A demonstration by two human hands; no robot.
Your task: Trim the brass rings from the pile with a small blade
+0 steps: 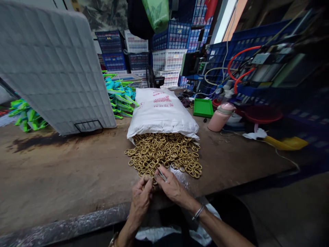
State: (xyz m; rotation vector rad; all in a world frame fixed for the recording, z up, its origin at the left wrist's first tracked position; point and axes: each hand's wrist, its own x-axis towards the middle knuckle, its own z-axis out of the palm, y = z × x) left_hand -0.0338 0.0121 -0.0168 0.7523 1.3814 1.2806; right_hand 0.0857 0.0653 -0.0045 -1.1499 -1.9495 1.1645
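Brass-coloured rings (164, 151) spill in a heap from the mouth of a white printed sack (161, 113) lying on the workbench. At the near edge of the heap, my left hand (141, 196) is closed, thumb and fingers pinched on what looks like one of the rings, mostly hidden by the fingers. Just beside it, my right hand (173, 188) grips a small, thin metal tool (162, 175), perhaps a blade; its exact kind is unclear. The two hands' fingertips are close together, low over the bench.
A tall quilted white panel (61, 68) stands on the left, with green and blue plastic pieces (119, 96) behind it. To the right are a green tray (203, 107), a pink bottle (221, 116) and a machine with orange hoses (267, 65). Stacked crates (169, 60) fill the back.
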